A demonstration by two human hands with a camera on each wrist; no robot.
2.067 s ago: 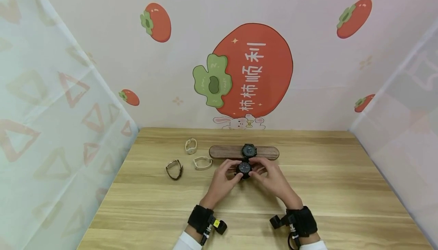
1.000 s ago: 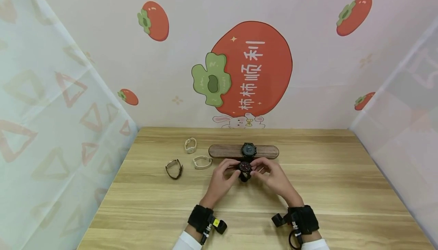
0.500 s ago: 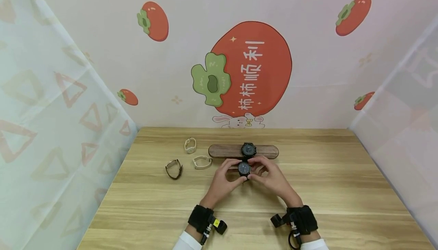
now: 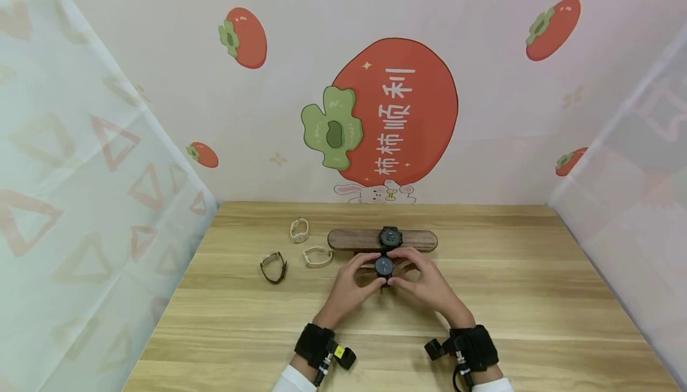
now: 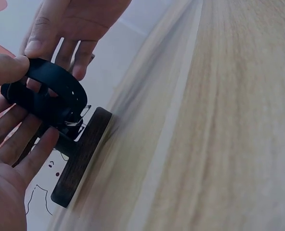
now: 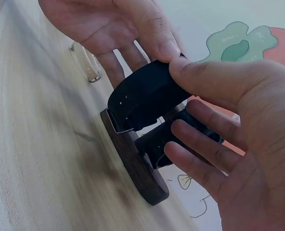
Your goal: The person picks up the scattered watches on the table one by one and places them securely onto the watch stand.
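Observation:
A black wristwatch [image 4: 384, 267] with a round dark dial is held in front of the wooden watch stand [image 4: 354, 239]. My left hand [image 4: 347, 287] pinches its left side between thumb and fingers. On its right side my right hand [image 4: 429, 281] grips it the same way. Both wrist views show the black strap [image 5: 60, 84] closed into a loop, with the thumbs pressed on its near edge. Another black watch [image 4: 390, 237] with a digital face is on the stand, right behind the held one.
Left of the stand lie a cream watch [image 4: 299, 231], a pale slim watch [image 4: 318, 256] and a dark-strapped watch [image 4: 274, 267] on the wood-grain table [image 4: 537, 296]. A printed backdrop [image 4: 483, 111] rises behind the table.
The held watch has turned a little in the fingers: its dial tilted and strap showed below a second ago, and now the dial faces up. Both hands stay almost in place.

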